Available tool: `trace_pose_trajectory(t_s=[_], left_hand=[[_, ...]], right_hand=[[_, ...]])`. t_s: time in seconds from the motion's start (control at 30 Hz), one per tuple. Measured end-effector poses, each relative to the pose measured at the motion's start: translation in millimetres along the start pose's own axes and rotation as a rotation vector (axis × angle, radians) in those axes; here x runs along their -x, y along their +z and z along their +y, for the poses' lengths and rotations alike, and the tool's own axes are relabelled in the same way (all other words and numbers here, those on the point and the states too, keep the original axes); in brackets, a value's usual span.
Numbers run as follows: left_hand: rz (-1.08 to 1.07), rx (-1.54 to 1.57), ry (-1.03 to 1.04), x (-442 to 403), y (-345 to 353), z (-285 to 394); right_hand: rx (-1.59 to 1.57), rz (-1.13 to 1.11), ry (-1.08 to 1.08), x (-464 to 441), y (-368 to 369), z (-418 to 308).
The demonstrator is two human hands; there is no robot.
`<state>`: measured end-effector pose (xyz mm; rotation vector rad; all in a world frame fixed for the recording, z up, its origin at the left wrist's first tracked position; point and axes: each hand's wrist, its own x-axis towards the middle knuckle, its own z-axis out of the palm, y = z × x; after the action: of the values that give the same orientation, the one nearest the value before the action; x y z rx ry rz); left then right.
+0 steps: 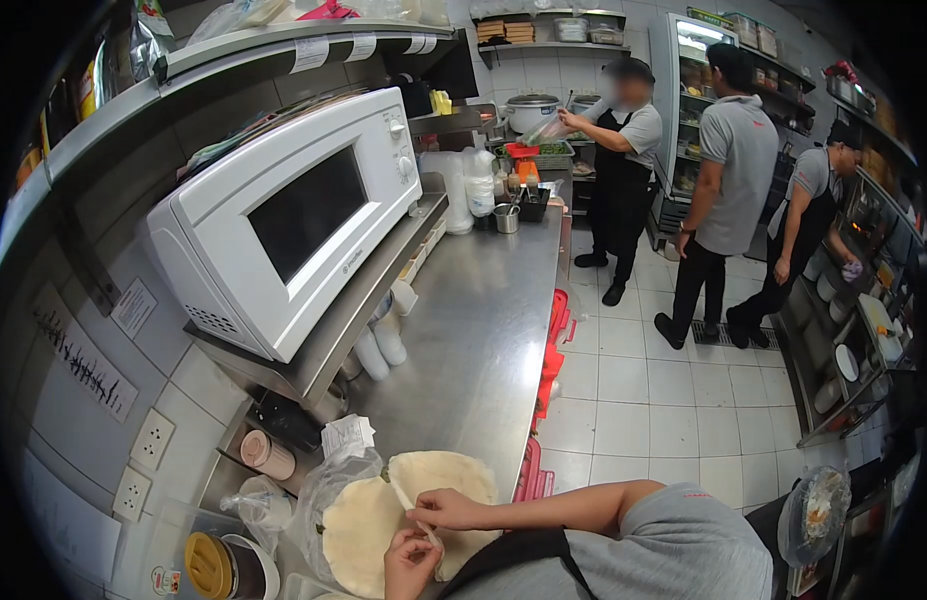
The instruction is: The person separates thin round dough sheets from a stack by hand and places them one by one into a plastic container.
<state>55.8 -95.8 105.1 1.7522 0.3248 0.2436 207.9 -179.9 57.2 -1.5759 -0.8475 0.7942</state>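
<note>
Two pale, flat dough rounds lie side by side at the near end of the steel counter. One dough round (359, 545) is at the left, partly on clear plastic; the other dough round (439, 475) is to the right with its left edge lifted. My right hand (452, 510) pinches that raised edge from above. Just below it, my left hand (412, 562) has its fingers closed on the lower part of the same edge. The fingertips of both hands are close together.
A white microwave (294, 220) stands on a shelf above the steel counter (454, 340). Clear plastic bags (319, 500) and a yellow-lidded jar (212, 565) are at the lower left. Red crates (534, 470) sit beside the counter. Three people stand farther back.
</note>
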Motion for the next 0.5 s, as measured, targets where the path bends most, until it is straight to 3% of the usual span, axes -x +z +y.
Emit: trace_pose_trajectory(t_s=[0.13,0.23,0.4,0.5], left_hand=[[-0.079,0.056,-0.065,3,3,5],[-0.079,-0.102,0.055,3,6,-7],[-0.161,-0.072,0.034,-3,-4,-37],[-0.146,-0.059,-0.001,0,2,-20]], right_hand=[[-0.092,0.068,-0.017,1,-1,4],[-0.137,0.062,-0.043,-3,-1,16],[-0.181,0.027,0.012,3,4,9],[-0.046,0.036,-0.009,4,3,5]])
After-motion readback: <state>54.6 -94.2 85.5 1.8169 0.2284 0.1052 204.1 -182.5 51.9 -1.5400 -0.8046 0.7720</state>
